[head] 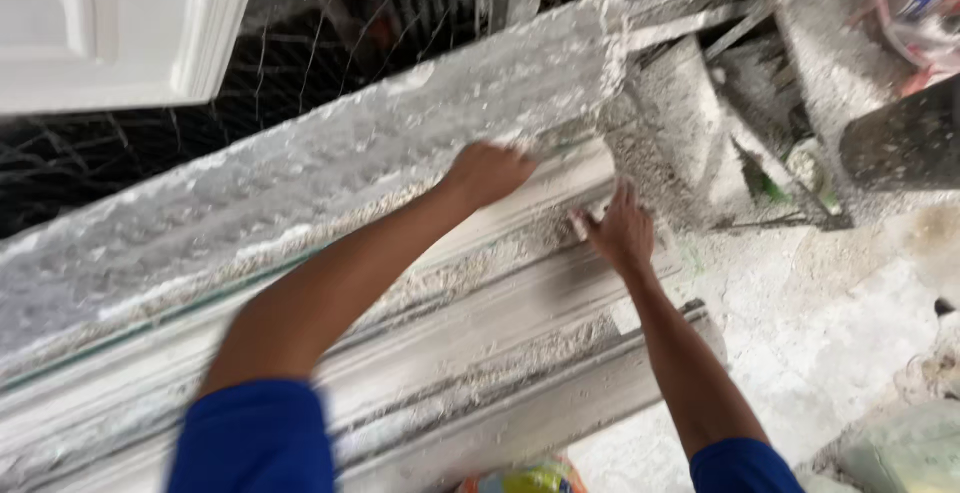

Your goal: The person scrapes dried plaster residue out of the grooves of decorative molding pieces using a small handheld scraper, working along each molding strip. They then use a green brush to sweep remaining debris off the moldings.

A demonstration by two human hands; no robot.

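Note:
A long white plaster moulding (330, 168) lies slanted from the lower left to the upper right, its top rough and crusted. My left hand (490, 171) is curled over the moulding's upper edge near its right end and grips it. My right hand (622, 228) presses flat, fingers spread, against the smooth stepped form (500, 343) just below that end. Both arms wear blue sleeves. The picture is blurred by motion.
A white panelled door (110, 23) hangs at the upper left, with dark wire netting (320, 33) behind the moulding. Plaster-coated blocks and debris (690, 123) sit at the upper right. A dusty white floor (810, 333) spreads at the right; a pale sack (900, 448) lies at the lower right.

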